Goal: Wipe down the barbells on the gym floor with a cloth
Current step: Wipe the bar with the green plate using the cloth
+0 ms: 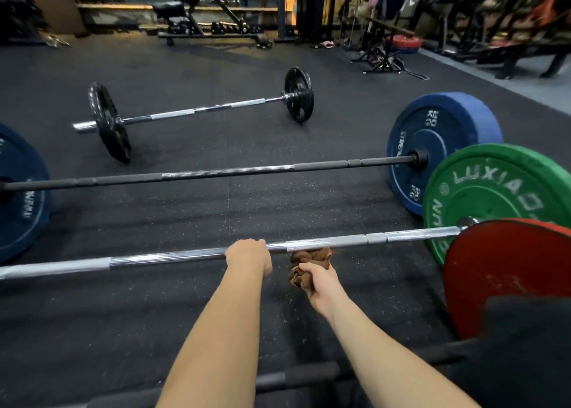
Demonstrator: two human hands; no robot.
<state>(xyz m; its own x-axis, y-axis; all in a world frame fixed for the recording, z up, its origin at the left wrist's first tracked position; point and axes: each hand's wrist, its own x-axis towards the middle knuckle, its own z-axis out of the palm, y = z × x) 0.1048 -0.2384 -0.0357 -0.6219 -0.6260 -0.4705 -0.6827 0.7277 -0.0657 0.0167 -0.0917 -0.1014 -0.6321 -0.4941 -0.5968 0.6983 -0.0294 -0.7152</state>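
The left grip [248,253] is closing over the top of the chrome bar [154,257], fingers curled round it near the middle. Just to its right, the right grip [318,281] is clutching a bunched brown cloth [310,257], and the cloth is touching the near side of that same bar from below. Both forearms are reaching straight out across the floor [185,216], which is black and speckled.

The chrome bar is lying across the view, running right into the hub of a green plate [500,185]. A red plate [494,271] is standing just in front of the green one and overlapping it; which bar carries it, I cannot tell.

Beyond the chrome bar, a black bar [216,172] is lying parallel, carrying a blue plate [438,135] on the right and a dark blue plate [18,191] on the left. Farther back, well apart, a short barbell [200,109] is sitting at an angle on two black plates. A dark bar [296,375] is crossing the bottom, under the forearms. A bench [185,15] is standing at the far wall.
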